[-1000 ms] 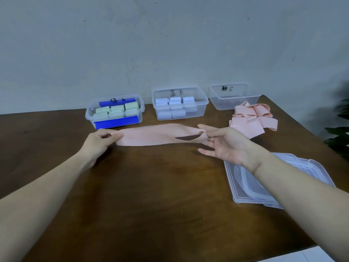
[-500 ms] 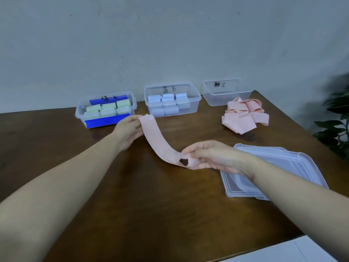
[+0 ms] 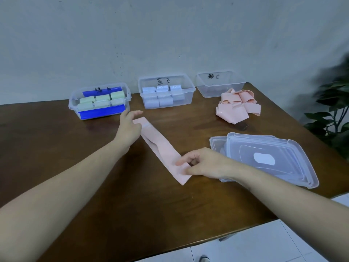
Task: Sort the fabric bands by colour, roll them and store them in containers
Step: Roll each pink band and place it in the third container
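Note:
A pink band [image 3: 162, 148] lies flat on the brown table [image 3: 56, 148], running diagonally from far left to near right. My left hand [image 3: 130, 127] rests on its far end with the fingers spread and relaxed. At the near end, my right hand [image 3: 200, 163] pinches the band between thumb and fingers. A heap of loose pink bands [image 3: 238, 106] lies at the back right. Behind the heap stands an empty clear container marked C [image 3: 220, 84]. Container B [image 3: 166, 93] holds rolled pale blue bands. Container A [image 3: 100, 102] holds rolled green bands.
Two clear lids [image 3: 264, 157] are stacked on the table just right of my right hand. A small dark object [image 3: 241, 126] lies in front of the pink heap. A green plant [image 3: 332, 110] stands beyond the table's right edge. A grey wall rises behind the containers.
The band, held up and arched half a second ago, now lies flat on the table. My left hand has let go of its far end and rests on it; my right hand came nearer.

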Demonstrator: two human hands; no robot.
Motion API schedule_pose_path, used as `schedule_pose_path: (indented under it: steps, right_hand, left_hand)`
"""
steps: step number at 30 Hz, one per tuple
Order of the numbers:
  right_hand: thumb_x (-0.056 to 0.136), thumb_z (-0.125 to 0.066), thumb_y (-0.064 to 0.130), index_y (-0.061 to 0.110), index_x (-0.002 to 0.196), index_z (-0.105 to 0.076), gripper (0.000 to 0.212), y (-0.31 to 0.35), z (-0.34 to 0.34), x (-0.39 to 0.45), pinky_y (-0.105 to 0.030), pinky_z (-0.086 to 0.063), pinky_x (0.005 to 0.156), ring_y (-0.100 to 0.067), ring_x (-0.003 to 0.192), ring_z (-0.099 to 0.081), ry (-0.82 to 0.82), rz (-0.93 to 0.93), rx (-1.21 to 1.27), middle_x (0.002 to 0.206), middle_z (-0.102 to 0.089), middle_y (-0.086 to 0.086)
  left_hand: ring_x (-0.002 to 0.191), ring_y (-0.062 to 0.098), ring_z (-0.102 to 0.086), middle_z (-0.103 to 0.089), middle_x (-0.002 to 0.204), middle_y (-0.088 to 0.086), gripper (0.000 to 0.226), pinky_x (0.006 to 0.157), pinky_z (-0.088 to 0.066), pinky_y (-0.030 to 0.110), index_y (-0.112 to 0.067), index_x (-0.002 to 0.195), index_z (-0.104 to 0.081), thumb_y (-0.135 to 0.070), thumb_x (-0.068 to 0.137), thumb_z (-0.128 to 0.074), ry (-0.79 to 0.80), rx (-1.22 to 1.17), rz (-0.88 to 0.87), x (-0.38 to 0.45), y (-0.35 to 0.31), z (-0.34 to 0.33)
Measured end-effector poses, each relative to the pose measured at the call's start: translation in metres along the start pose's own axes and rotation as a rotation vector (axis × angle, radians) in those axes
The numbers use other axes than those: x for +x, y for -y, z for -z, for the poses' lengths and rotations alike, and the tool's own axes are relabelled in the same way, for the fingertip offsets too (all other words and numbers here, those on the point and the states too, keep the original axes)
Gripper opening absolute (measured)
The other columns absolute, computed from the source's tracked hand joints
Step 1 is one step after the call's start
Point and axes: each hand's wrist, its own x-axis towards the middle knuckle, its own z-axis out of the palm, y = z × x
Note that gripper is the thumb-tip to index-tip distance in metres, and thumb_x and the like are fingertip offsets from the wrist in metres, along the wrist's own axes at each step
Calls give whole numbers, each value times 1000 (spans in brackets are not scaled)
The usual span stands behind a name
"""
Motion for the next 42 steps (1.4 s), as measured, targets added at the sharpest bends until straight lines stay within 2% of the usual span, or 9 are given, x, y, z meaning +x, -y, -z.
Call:
schedule_pose_path:
  steps: [3,6,8,12,18,24,28,32,42]
  right_hand:
    - [93,-69,18,35,101,-77,21,3,-7,7,-14,-47,76,0,90,-66,-78,-20,274,90,-71,23]
    - [92,-70,16,33,101,-77,20,5,-11,8,-21,-50,77,-9,98,-67,-39,-56,375,102,-74,14]
    - [92,-70,18,35,106,-75,22,1,-13,5,-18,-50,77,-2,95,-67,9,-40,286,102,-73,14]
    - [90,-72,30,35,117,-71,27,-7,-14,-2,-11,-48,72,7,82,-60,-70,73,-64,99,-64,14]
    - [92,-66,46,38,135,-59,44,-23,-11,-13,-13,-47,84,-2,97,-54,7,253,-489,120,-45,21]
    - [99,-58,40,31,126,-68,31,-42,-19,-18,-19,-48,91,-2,107,-53,-117,476,-581,123,-52,17]
    - [98,-58,43,30,121,-71,29,-38,-27,-19,-21,-48,90,-1,108,-50,-174,508,-581,118,-54,18]
    - [99,-53,44,29,125,-69,34,-37,-36,-25,-19,-47,84,-1,102,-49,-201,545,-612,115,-58,15]
    - [105,-43,37,26,125,-69,35,-40,-64,-47,-24,-49,81,-6,96,-53,-328,631,-757,113,-65,11]
  left_hand:
    - [130,8,-40,-37,144,-6,41,93,-32,17,-30,117,-61,1,91,-48,33,80,-126,-26,8,-3]
    - [109,9,-53,-52,119,-7,37,96,-41,24,-31,104,-66,0,89,-51,89,121,-212,-49,19,-8]
    - [104,9,-53,-53,110,-13,37,97,-43,28,-34,98,-67,-2,88,-54,113,146,-261,-62,24,-10]
    - [94,7,-54,-53,103,-20,25,92,-43,25,-35,97,-67,-11,90,-61,149,220,-346,-83,24,-11]
    - [91,11,-57,-58,101,-16,12,81,-49,26,-29,99,-71,-30,87,-69,320,200,-492,-124,25,-15]
    - [92,1,-47,-55,108,-23,42,85,-39,22,-38,108,-70,-67,83,-54,307,475,-663,-157,26,-23]
    - [86,-2,-46,-61,105,-21,37,77,-34,17,-35,103,-73,-59,89,-49,217,567,-734,-166,25,-23]
    - [86,2,-57,-66,100,-19,31,73,-43,19,-32,101,-75,-49,92,-50,148,584,-785,-172,23,-17]
    - [92,2,-63,-69,101,-20,30,77,-50,26,-35,101,-76,-45,100,-48,162,654,-853,-198,22,-5]
